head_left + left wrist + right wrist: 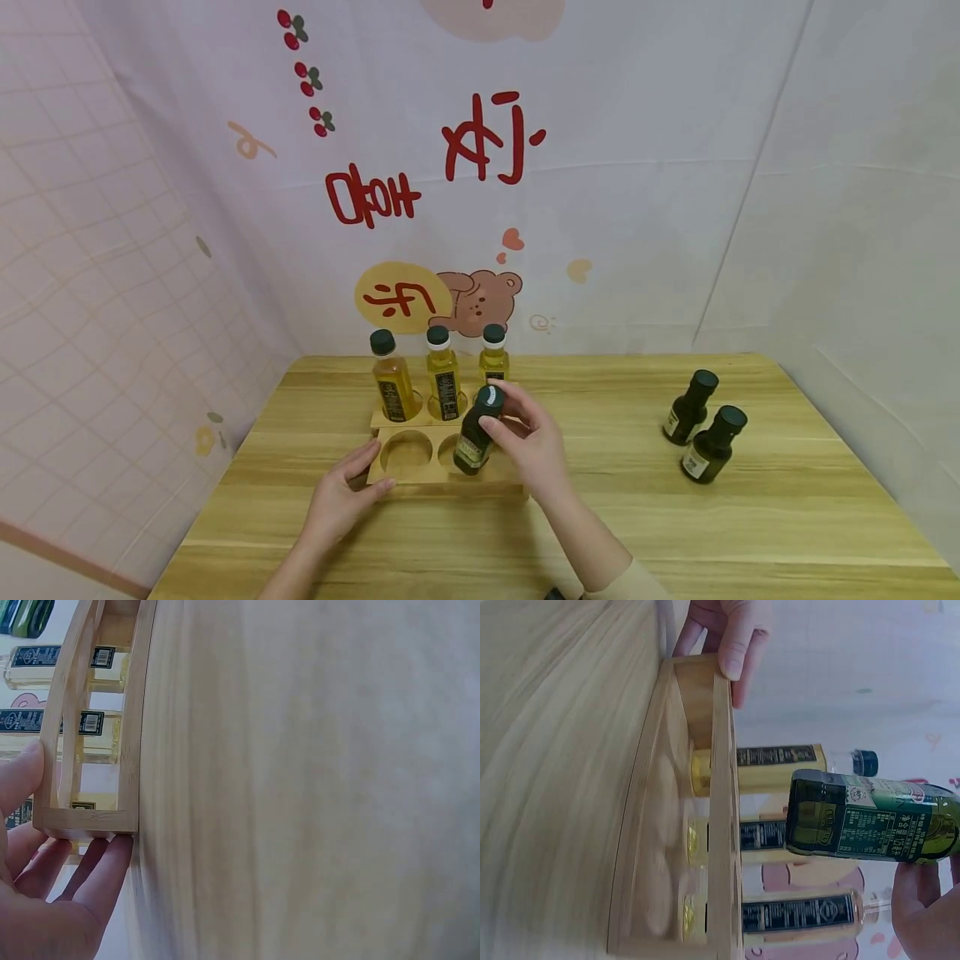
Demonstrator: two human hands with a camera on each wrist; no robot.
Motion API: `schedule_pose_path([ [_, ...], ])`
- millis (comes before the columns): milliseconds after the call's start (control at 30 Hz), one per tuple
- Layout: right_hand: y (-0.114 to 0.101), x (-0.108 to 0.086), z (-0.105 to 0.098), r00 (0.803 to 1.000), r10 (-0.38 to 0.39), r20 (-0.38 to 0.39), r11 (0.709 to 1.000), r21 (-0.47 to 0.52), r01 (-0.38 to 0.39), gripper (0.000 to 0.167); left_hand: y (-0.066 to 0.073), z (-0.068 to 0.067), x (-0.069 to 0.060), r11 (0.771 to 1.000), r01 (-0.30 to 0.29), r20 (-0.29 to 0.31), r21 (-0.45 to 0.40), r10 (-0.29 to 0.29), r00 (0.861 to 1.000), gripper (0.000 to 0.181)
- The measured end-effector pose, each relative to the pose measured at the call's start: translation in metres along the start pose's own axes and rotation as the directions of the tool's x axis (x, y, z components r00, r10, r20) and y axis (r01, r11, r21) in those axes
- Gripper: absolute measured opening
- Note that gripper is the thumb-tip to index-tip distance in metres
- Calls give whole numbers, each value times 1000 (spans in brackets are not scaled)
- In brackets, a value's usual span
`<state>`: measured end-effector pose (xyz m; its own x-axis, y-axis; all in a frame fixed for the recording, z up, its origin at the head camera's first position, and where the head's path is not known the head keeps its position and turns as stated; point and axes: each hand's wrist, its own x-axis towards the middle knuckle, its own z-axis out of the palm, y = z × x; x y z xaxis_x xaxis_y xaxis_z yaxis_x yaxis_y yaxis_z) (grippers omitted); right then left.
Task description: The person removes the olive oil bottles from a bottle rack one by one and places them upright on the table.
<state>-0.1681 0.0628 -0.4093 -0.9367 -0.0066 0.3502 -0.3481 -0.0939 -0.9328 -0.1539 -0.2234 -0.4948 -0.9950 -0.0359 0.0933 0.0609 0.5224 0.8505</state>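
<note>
A two-tier wooden rack with round holes stands on the table, three oil bottles with yellow contents in its back row. The left hand holds the rack's left end, thumb on the top edge and fingers against the side. Pinched by the right hand near its cap is a dark green bottle, tilted above the front row. In the right wrist view that bottle has its base clear of the rack. The front left hole is uncovered; the hand partly hides the right one.
Two dark bottles with black caps stand on the right of the wooden table. A dark object shows partly at the bottom edge by the right sleeve. A printed cloth hangs behind the table.
</note>
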Motion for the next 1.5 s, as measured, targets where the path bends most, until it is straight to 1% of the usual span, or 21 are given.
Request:
schedule_pose_path([
  [133,-1,-4,-12,1000,-11,-20,1000,-3,11,43,-1,0,1,1000,-4,-3,6,4,1000,70],
  [367,-1,-6,-34,995,-73,-63,996,-60,69,43,0,0,1,1000,3,6,6,-3,1000,70],
  [633,-6,-8,-60,991,-85,-103,989,-127,71,44,0,0,2,1000,7,9,10,-7,1000,69],
  [833,-9,-10,-80,990,-94,-106,985,-156,77,43,-2,0,2,1000,2,7,4,-2,1000,69],
  [1067,-9,-12,-101,990,-109,-90,978,-187,90,43,-4,0,2,1000,-4,-1,15,4,1000,71],
  [1200,-10,-15,-112,990,-94,-104,970,-235,68,44,-3,0,2,1000,0,1,15,0,1000,71],
  [1333,-13,-18,-123,990,-69,-119,954,-298,31,44,-2,0,2,1000,7,4,13,-7,1000,71],
  [1500,-16,-21,-135,989,-78,-128,943,-333,31,45,-2,0,2,1000,15,8,15,-15,1000,70],
])
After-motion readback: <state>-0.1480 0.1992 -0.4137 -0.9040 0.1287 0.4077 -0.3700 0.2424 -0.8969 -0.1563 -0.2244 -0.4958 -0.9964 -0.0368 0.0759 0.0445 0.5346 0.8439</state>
